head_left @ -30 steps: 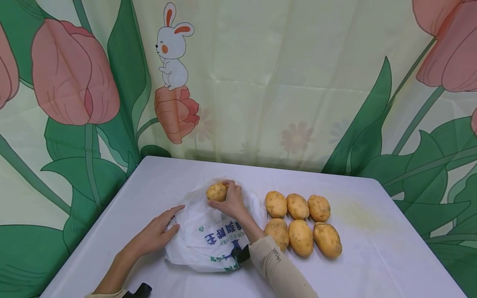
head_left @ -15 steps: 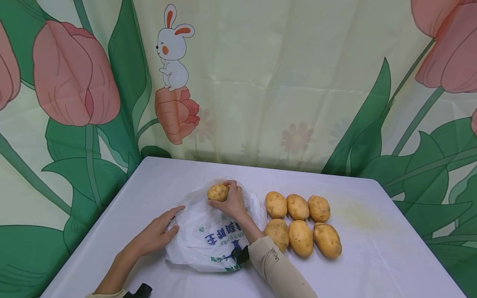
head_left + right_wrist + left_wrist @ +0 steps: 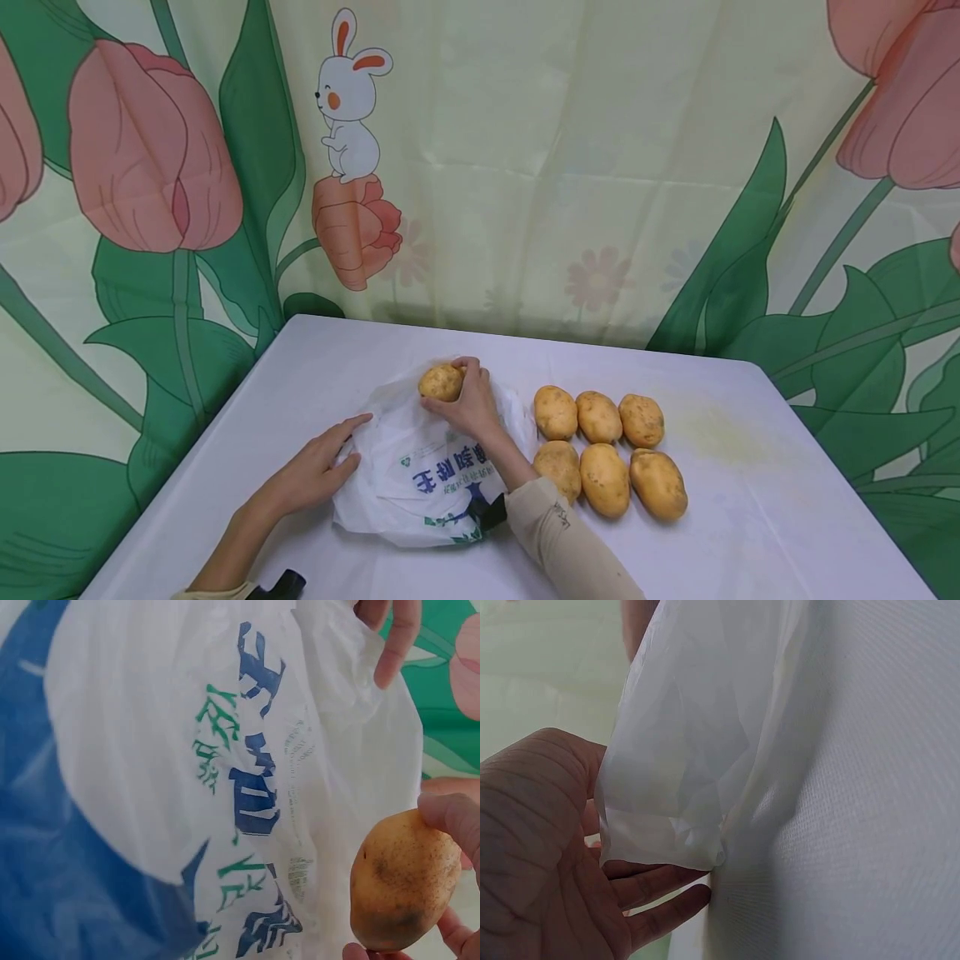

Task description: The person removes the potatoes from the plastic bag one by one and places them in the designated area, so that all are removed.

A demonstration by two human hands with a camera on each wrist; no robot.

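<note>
A white plastic bag (image 3: 405, 467) with blue and green print lies on the table. My right hand (image 3: 472, 404) holds a potato (image 3: 441, 382) over the far end of the bag, thumb and fingers on either side of it. In the right wrist view, the same potato (image 3: 405, 881) shows brown specks and a dark patch near its lower end. My left hand (image 3: 311, 471) rests along the bag's left edge with its fingers extended. Up close in the left wrist view, those fingers (image 3: 656, 885) reach partly behind the thin bag film (image 3: 675, 772).
Several potatoes (image 3: 603, 479) lie in two rows right of the bag, the nearest ones close to my right forearm. A white cloth covers the table (image 3: 750, 517). Behind its far edge hangs a curtain (image 3: 495, 167) printed with tulips and a rabbit.
My right hand, holding the potato, has shifted very slightly to the right and away from me. The left hand, the bag and the rows of potatoes stay in place.
</note>
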